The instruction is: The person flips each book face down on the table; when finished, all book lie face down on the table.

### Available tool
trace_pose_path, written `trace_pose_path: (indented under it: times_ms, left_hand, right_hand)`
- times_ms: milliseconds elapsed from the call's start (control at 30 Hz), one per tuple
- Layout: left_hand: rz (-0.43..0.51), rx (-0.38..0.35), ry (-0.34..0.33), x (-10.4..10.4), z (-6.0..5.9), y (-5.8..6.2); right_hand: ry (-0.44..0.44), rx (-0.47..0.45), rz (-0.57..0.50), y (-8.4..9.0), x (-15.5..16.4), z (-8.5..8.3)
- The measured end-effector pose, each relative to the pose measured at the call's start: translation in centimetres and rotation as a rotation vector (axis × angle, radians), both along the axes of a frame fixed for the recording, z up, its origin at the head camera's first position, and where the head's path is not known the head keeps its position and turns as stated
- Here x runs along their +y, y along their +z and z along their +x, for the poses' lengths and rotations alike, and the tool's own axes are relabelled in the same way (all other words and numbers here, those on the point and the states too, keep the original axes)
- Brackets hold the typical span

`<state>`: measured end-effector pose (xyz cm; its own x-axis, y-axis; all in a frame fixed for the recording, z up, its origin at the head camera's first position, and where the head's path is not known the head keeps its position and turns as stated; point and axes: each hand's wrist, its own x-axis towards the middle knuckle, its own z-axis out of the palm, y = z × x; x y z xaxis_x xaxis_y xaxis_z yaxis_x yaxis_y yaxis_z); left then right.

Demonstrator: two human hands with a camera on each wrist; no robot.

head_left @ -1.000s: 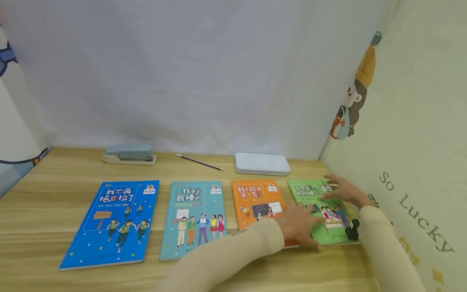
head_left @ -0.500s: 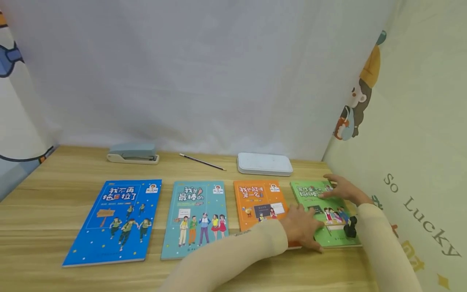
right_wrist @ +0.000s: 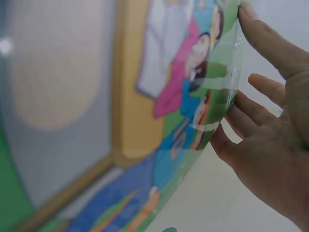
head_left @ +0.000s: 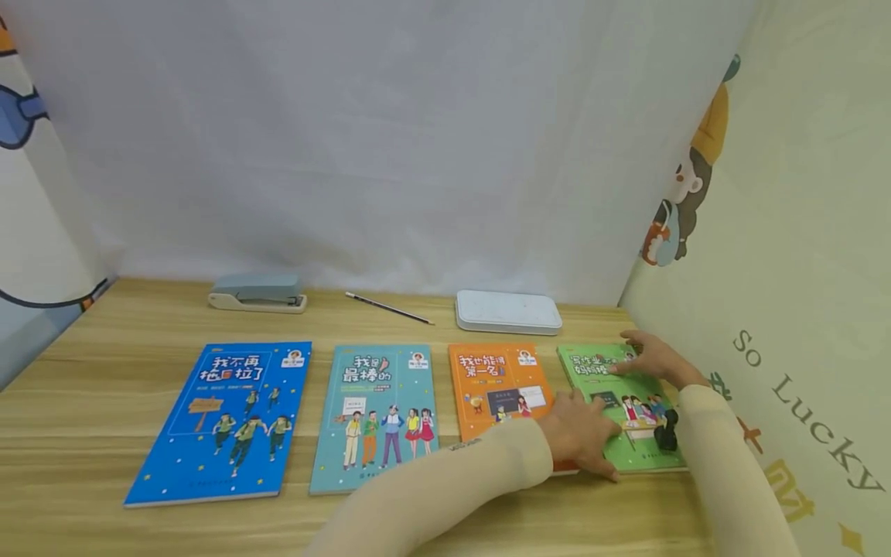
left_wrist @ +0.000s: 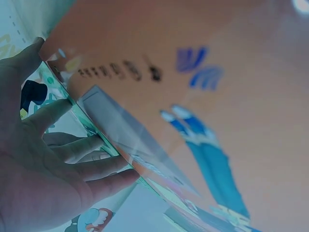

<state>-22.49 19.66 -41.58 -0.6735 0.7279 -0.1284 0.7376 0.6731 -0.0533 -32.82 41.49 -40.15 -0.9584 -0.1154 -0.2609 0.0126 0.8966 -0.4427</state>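
An orange book (head_left: 480,418) and a green book (head_left: 643,449) lie side by side, covers up, at the right of the head view. My left hand (head_left: 581,433) spreads over the narrow gap between them, hiding the orange book's lower right part. In the left wrist view its extended fingers (left_wrist: 106,166) reach the edge of the orange book. My right hand (head_left: 661,361) lies at the green book's upper right edge. The right wrist view has its thumb (right_wrist: 270,43) and fingers beside that edge, spread apart and not curled round it.
Left of them lie a teal book (head_left: 376,394) and a blue book (head_left: 219,425). Behind stand a stapler (head_left: 257,294), a pencil (head_left: 390,308) and a pale blue case (head_left: 508,312). A small black object (head_left: 666,431) sits by the right sleeve. A printed curtain (head_left: 786,271) borders the right.
The head view has shifted slightly, so everything on the table appears a little further right. Both hands keep nearly the same places on the books.
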Motion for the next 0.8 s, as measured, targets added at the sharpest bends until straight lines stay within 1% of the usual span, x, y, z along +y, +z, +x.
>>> trace_pose_path:
  times_ms: [133, 300, 567, 700, 800]
  left_hand:
    - [0.003, -0.003, 0.003, 0.0, 0.1, -0.1]
    - [0.007, -0.002, 0.0, 0.1, 0.1, -0.1]
    - [-0.005, -0.009, 0.013, 0.2, 0.2, 0.1]
    - [-0.013, -0.009, 0.017, 0.2, 0.2, 0.2]
    - [-0.019, -0.011, 0.017, 0.3, 0.1, 0.2]
  right_hand:
    - [-0.022, 0.001, -0.033, -0.1, -0.2, 0.0]
    - [-0.064, -0.003, -0.155, -0.2, -0.2, 0.0]
    - [-0.07, -0.014, -0.252, 0.3, 0.1, 0.2]
    - [-0.083, -0.023, -0.254, 0.6, 0.5, 0.3]
    - [-0.072, -0.046, -0.226, 0.8, 0.8, 0.2]
